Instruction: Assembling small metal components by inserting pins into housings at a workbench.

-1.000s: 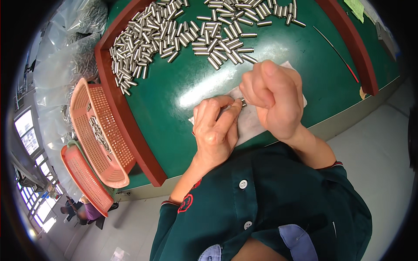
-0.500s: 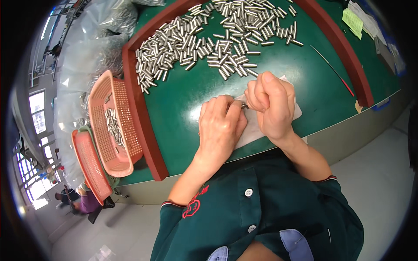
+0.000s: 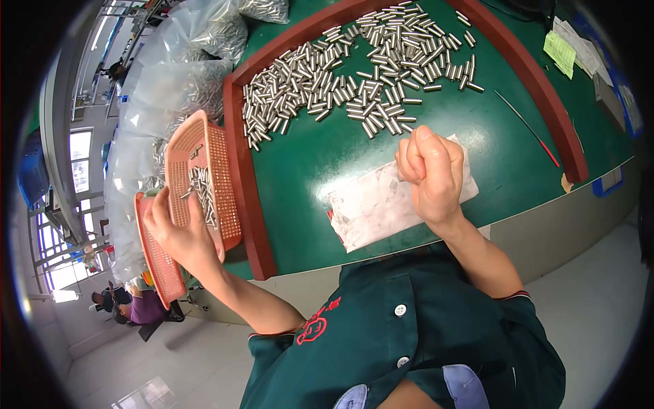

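My left hand (image 3: 178, 228) is over the pink plastic basket (image 3: 178, 136), thumb and fingers apart. Short metal pins (image 3: 203, 198) lie inside that basket, and one pin shows close to the thumb tip; whether it touches the hand I cannot tell. My right hand (image 3: 434, 177) is closed in a fist above the right part of a stained white cloth (image 3: 375, 211). What the fist holds, if anything, is hidden. Beyond the cloth, a large pile of short metal pins (image 3: 300, 82) spreads over the green table (image 3: 293, 184).
A dark red raised border (image 3: 248, 184) frames the work area. To the right lies a thin rod with a red handle (image 3: 545, 151). Clear plastic bags of metal pieces (image 3: 180, 82) stand left, beside a second pink basket (image 3: 162, 273). Papers (image 3: 560, 54) lie far right.
My left hand has left the cloth and moved left to the pink basket, its fingers spreading. The cloth is now uncovered on its left. My right hand stays a fist; the view has shifted slightly.
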Available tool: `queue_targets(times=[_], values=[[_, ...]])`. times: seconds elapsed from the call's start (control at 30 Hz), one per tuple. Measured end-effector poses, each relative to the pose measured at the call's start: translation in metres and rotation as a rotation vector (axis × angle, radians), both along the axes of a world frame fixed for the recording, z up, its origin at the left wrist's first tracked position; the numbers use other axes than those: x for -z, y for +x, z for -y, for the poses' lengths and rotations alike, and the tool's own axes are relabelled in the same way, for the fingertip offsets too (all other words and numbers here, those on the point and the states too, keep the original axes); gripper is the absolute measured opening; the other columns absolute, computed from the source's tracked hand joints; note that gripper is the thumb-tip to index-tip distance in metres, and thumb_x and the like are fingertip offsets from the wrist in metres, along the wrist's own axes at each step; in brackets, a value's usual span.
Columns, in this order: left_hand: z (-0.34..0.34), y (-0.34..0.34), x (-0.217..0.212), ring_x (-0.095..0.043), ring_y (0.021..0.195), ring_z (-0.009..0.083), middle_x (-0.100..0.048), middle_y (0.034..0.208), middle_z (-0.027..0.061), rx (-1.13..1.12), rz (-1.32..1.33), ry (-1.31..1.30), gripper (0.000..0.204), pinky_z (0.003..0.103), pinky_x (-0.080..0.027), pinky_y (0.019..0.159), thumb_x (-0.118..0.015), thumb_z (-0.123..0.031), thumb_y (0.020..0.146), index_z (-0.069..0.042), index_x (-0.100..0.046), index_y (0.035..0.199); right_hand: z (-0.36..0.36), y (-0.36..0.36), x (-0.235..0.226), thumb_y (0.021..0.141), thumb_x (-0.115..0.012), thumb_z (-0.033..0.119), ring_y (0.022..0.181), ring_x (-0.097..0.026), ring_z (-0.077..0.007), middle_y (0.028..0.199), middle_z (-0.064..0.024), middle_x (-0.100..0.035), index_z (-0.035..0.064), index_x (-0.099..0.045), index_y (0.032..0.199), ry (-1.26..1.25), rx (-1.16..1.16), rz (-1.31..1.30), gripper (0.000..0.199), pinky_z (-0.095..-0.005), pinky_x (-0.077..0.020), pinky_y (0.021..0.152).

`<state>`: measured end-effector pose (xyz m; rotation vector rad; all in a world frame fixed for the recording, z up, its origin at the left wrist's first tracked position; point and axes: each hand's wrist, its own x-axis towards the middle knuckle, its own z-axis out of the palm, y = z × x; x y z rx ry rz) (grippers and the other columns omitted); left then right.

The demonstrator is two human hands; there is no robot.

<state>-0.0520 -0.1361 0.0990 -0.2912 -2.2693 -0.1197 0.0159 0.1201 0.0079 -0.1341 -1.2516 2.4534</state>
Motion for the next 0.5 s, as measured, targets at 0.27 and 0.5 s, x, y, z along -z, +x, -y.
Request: queue_targets(times=[0.27,0.5], values=[[-0.113,-0.005,0.062,-0.052,0.057,0.0191,-0.053,0.063,0.009,0.444,0.65,0.349,0.014,0.029,-0.042,0.054,-0.067,-0.01,0.068,0.0,-0.058,0.067,-0.003,-0.002,0.005,0.09,-0.03,0.018,0.041,-0.017,-0.0057,0.044,0.0019,-0.025,0.0096,-0.027,0.051,-0.005,0.029,0.002,0.039,-0.0232,-0.0156,0.039],[-0.142,-0.019,0.085,-0.052,0.058,0.0249,-0.053,0.063,0.0096,0.585,0.687,0.259,0.015,0.034,-0.042,0.054,-0.068,-0.011,0.064,-0.001,-0.057,0.067,-0.004,0.0,0.007,0.089,-0.033,0.013,0.044,-0.023,-0.0058,0.047,0.0013,-0.028,0.0065,-0.027,0.052,-0.105,-0.015,-0.011,0.038,-0.0226,-0.0188,0.041]])
